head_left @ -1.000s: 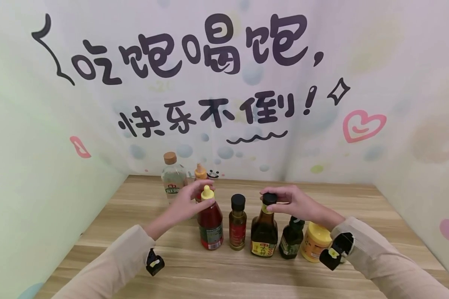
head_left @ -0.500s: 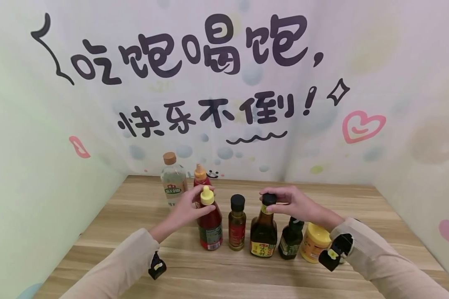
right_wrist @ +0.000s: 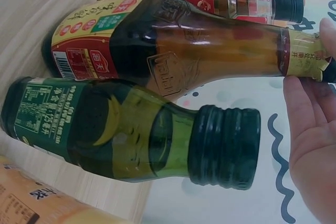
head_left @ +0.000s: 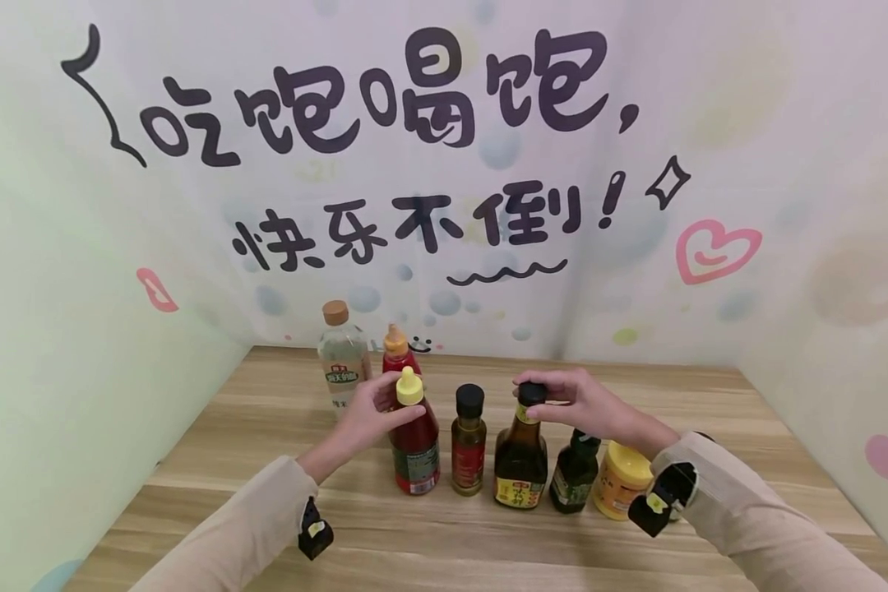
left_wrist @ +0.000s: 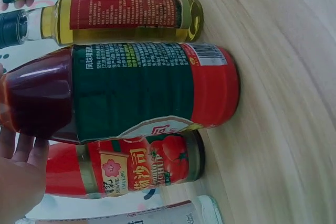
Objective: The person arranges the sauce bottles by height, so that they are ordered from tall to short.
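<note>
My left hand [head_left: 363,417] grips the upper part of a red sauce squeeze bottle [head_left: 417,444] with a yellow cap, its thumb in front and fingers behind. That bottle stands upright; its dark green back label shows in the left wrist view. My right hand [head_left: 583,404] pinches a soy sauce bottle [head_left: 521,460] at its black cap and neck. This brown bottle stands on the table too, with a yellow label low down. Between the two held bottles is a slim black-capped oil bottle [head_left: 469,452], which neither hand touches.
Behind the left hand stand a clear bottle [head_left: 343,353] with a brown cap and a ketchup bottle [head_left: 400,355] with an orange cap. A small green bottle [head_left: 576,477] and a yellow-lidded jar [head_left: 625,481] sit by the right wrist. The wooden table [head_left: 414,547] meets a printed backdrop.
My left hand has come slightly lower and nearer, settling round the top of the yellow-capped bottle. The right hand keeps its hold, and the bottles stay in place.
</note>
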Motion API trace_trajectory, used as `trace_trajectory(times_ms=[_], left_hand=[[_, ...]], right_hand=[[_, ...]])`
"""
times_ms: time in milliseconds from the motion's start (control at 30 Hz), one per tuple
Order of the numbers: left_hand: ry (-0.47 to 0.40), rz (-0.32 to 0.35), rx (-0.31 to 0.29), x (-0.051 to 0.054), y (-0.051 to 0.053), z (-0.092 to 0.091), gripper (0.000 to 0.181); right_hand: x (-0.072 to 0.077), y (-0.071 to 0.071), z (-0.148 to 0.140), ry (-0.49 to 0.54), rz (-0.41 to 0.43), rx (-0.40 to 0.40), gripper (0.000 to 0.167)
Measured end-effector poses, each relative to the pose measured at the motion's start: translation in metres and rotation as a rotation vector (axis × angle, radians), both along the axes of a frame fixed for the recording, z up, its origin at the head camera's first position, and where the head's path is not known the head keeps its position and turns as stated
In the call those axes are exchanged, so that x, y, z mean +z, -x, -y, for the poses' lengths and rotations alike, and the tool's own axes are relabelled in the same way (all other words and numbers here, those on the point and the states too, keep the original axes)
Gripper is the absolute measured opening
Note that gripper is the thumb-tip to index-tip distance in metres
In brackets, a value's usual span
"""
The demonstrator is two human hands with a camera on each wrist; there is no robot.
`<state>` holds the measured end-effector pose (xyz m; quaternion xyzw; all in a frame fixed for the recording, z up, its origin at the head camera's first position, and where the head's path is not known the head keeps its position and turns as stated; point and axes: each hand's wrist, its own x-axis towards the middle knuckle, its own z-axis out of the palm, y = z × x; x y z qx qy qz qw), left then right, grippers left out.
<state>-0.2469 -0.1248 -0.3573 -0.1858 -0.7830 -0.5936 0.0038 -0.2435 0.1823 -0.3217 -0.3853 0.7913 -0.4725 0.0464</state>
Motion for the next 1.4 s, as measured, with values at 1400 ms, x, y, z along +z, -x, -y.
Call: trace_trajectory(times_ms=[1400], left_hand=[[-0.041,0.04,0.091,0.015,0.006,-0.022,0.05]], right_hand=[[-0.001,0.0,-0.001,0.002,0.035,0.003,0.043]])
